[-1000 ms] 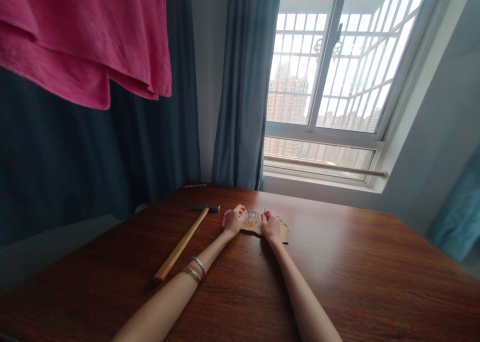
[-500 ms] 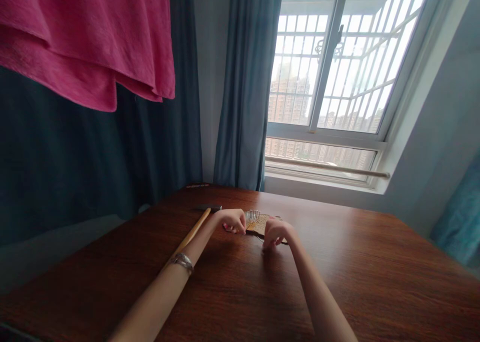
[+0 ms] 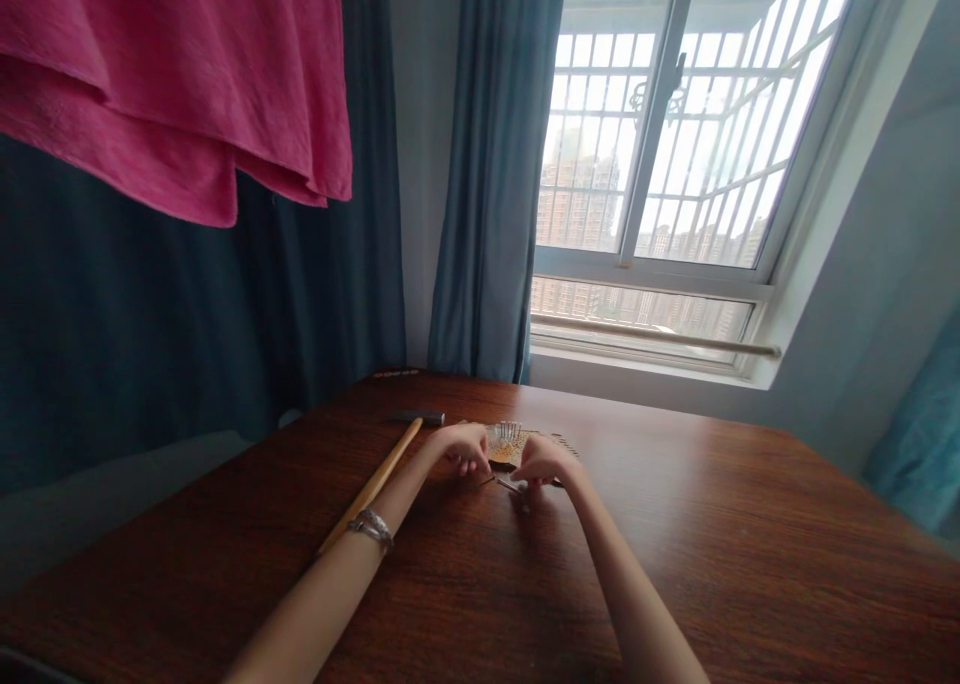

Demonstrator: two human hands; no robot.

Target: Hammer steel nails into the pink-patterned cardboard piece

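My left hand (image 3: 469,448) is closed in a pinch, with a small thin dark piece (image 3: 487,480) at its fingertips, too small to name. Facing it, my right hand (image 3: 538,460) is curled shut on a thin shiny metal rod (image 3: 508,486) that points left. Both hands are just above the table in front of a tan, dark-speckled board (image 3: 511,451). Several nail-like pins (image 3: 511,430) stand upright on the board's far left part. My right hand hides some of the board. A hammer (image 3: 386,471) with a wooden handle lies left of my left hand, partly behind my forearm.
The brown wooden table (image 3: 675,554) extends around my hands. A pink towel (image 3: 180,84) hangs at upper left before a dark blue curtain (image 3: 315,294). Beyond the table's far edge is a window (image 3: 626,204) with a rail (image 3: 660,334) across its lower part.
My hands have shifted slightly, and the thin pieces at both sets of fingertips now show more clearly in the gap between them. The hammer and board stay in place.
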